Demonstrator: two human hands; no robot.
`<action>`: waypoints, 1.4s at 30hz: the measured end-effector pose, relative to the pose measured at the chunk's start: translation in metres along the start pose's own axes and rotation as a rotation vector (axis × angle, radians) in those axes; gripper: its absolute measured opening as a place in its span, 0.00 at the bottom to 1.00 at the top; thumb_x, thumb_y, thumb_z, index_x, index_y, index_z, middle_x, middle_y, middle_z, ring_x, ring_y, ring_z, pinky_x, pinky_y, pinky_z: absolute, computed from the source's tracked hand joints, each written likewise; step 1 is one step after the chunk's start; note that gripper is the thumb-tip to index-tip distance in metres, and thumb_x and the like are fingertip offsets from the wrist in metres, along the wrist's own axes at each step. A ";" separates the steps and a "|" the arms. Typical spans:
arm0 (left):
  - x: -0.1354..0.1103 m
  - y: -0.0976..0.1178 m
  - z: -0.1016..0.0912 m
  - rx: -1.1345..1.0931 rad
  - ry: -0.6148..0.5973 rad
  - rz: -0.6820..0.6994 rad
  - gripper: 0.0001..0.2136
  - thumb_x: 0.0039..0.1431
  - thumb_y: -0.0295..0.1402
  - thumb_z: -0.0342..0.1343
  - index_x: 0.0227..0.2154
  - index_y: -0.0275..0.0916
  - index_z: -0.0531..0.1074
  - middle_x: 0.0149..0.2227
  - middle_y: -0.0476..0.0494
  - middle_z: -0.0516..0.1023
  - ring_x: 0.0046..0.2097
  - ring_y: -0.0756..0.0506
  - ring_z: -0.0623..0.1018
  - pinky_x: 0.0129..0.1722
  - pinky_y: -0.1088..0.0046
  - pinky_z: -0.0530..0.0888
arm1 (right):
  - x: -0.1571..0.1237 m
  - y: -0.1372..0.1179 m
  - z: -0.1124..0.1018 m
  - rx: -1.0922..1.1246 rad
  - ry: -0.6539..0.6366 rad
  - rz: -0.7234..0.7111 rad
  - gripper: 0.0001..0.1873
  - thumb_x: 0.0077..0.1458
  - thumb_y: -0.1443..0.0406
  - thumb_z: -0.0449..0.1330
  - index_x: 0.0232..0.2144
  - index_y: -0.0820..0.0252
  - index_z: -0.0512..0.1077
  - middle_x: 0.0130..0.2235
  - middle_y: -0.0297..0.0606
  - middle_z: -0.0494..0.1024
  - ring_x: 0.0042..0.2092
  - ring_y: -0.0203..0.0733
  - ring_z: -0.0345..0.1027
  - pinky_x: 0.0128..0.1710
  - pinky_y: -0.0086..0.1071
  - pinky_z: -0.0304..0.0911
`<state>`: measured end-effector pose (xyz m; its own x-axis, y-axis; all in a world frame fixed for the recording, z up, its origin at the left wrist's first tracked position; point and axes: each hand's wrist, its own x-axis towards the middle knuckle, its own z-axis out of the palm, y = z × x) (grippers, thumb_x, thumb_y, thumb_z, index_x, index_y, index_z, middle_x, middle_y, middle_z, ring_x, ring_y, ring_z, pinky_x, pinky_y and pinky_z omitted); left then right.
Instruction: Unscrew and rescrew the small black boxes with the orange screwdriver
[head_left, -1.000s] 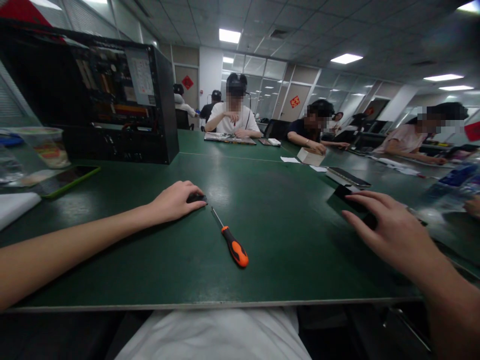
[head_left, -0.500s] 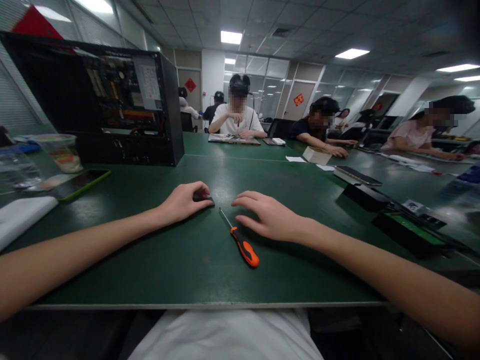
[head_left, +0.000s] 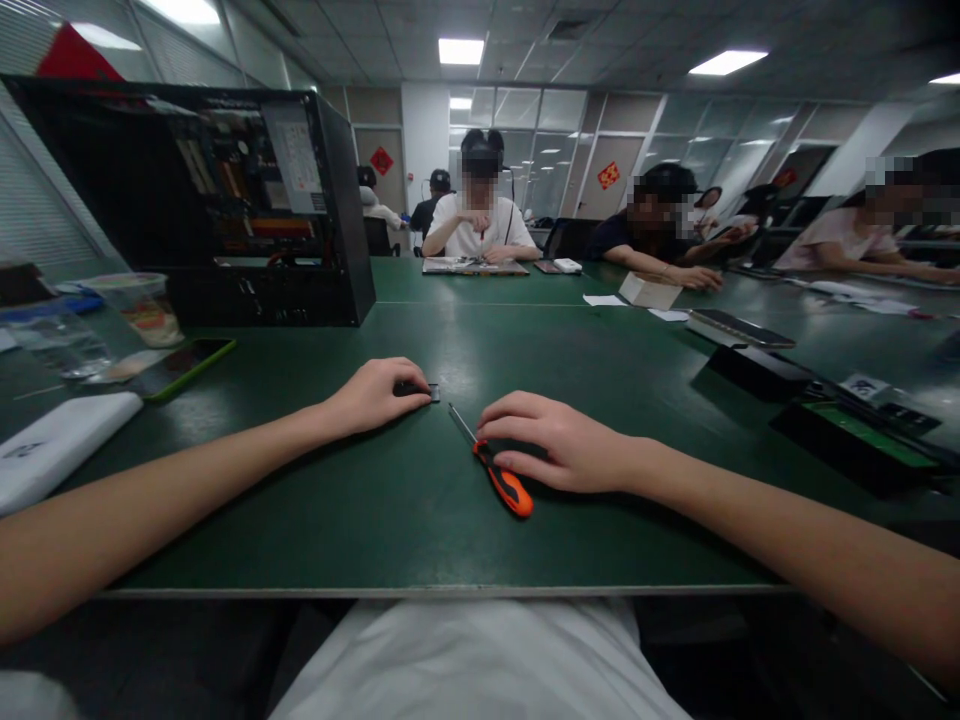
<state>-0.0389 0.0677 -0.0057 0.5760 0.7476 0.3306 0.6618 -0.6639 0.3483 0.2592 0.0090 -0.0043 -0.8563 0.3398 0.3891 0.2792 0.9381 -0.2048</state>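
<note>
My left hand (head_left: 379,395) rests on the table with thumb and fingers closed around a small dark flat piece (head_left: 434,393). Most of that piece is hidden under the fingers, so I cannot tell its kind. A screwdriver (head_left: 511,490) with an orange and black handle lies on the green tabletop, its metal tip pointing away and to the left. Over its neck hovers or rests my right hand (head_left: 559,440), fingers apart and bent, the fingertips at the upper end of the handle. I cannot tell whether they touch it.
A black computer case (head_left: 300,200) with its side off stands at the back left. Near it are a plastic cup (head_left: 146,310), a green-edged phone (head_left: 187,370) and a white box (head_left: 67,445). At right lie dark parts with a green board (head_left: 870,432). Co-workers sit beyond.
My right hand has moved to the screwdriver, its fingertips now over the neck. My left hand stays around the dark piece. The view has shifted a little.
</note>
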 end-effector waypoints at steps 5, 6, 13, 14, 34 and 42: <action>0.001 0.001 0.004 -0.032 -0.004 -0.018 0.12 0.60 0.43 0.58 0.34 0.39 0.79 0.41 0.42 0.82 0.43 0.42 0.80 0.47 0.64 0.76 | 0.001 0.001 0.004 0.009 0.001 0.011 0.17 0.67 0.60 0.54 0.51 0.62 0.74 0.53 0.49 0.75 0.54 0.43 0.70 0.56 0.42 0.68; 0.001 0.001 0.004 -0.030 -0.010 -0.013 0.12 0.60 0.43 0.58 0.33 0.39 0.79 0.42 0.42 0.82 0.43 0.42 0.80 0.48 0.64 0.76 | 0.001 0.002 0.004 0.008 0.004 0.017 0.17 0.67 0.60 0.54 0.51 0.62 0.74 0.53 0.49 0.75 0.54 0.43 0.70 0.56 0.42 0.68; 0.004 -0.004 -0.002 0.124 -0.048 -0.056 0.16 0.59 0.47 0.59 0.37 0.38 0.78 0.44 0.39 0.79 0.45 0.39 0.79 0.47 0.61 0.75 | 0.000 0.004 0.004 -0.001 0.003 0.035 0.17 0.68 0.60 0.54 0.52 0.62 0.73 0.54 0.48 0.74 0.54 0.43 0.69 0.56 0.41 0.68; 0.004 -0.005 -0.003 0.131 -0.060 -0.055 0.15 0.60 0.46 0.58 0.35 0.38 0.78 0.43 0.39 0.79 0.44 0.39 0.78 0.47 0.61 0.75 | 0.000 0.004 0.005 -0.002 0.000 0.036 0.17 0.68 0.59 0.54 0.52 0.62 0.73 0.54 0.48 0.74 0.54 0.43 0.69 0.56 0.41 0.68; -0.017 0.043 0.002 0.285 0.414 0.687 0.02 0.63 0.30 0.61 0.37 0.42 0.77 0.48 0.41 0.79 0.53 0.42 0.78 0.51 0.64 0.74 | 0.019 -0.008 0.017 0.959 0.229 0.636 0.26 0.66 0.52 0.54 0.59 0.61 0.66 0.56 0.47 0.74 0.47 0.40 0.74 0.50 0.39 0.71; -0.021 0.069 0.008 0.479 0.548 0.949 0.04 0.61 0.31 0.64 0.37 0.45 0.75 0.42 0.47 0.82 0.51 0.44 0.79 0.49 0.66 0.73 | 0.029 -0.029 0.016 1.412 0.151 0.582 0.26 0.64 0.50 0.57 0.56 0.60 0.71 0.46 0.42 0.78 0.40 0.36 0.71 0.41 0.32 0.69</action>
<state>-0.0016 0.0062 0.0045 0.7274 -0.2222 0.6493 0.2612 -0.7853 -0.5613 0.2192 -0.0095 -0.0013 -0.7030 0.7108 0.0225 -0.1527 -0.1199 -0.9810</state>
